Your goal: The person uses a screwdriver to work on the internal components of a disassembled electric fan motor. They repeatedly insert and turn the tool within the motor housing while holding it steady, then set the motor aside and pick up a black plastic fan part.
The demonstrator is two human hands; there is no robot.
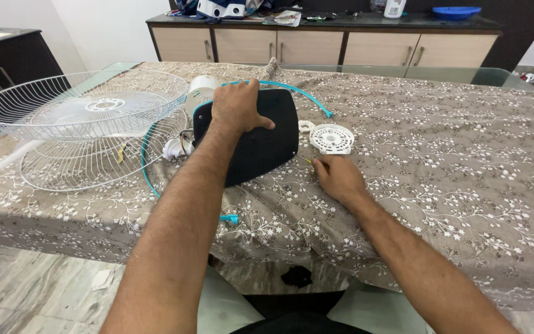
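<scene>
1. the person is sitting at a table (440,154) that is wearing a brown cloth with small white flowers on it.
2. the left hand (237,106) is lying on top of a black fan base (261,145), with the fingers bent over its far edge and the thumb sticking out to the side, so it is holding the base down.
3. the black fan base is sitting near the middle of the table, tipped up a little, closer to the near edge than the far one.
4. the right hand (339,177) is resting on the cloth just beside the base, nearer the near edge. its fingers are curled in and pinching a thin yellow thing (309,161) that is too small to tell.
5. a round white plastic part (332,138) with little holes is lying just past the right hand, and a smaller white ring (306,126) is lying beside it.
6. two white wire fan guards (88,124) are sitting toward the left edge of the table, one on top of the other, with see-through blades showing between them.
7. a thin blue ring (292,90) is curving around behind the base, and its blue end clip (230,219) is lying near the near edge.
8. a white fan motor (202,91) is poking out behind the left hand.
9. a long cabinet (316,44) with pale doors is standing beyond the far edge.
</scene>
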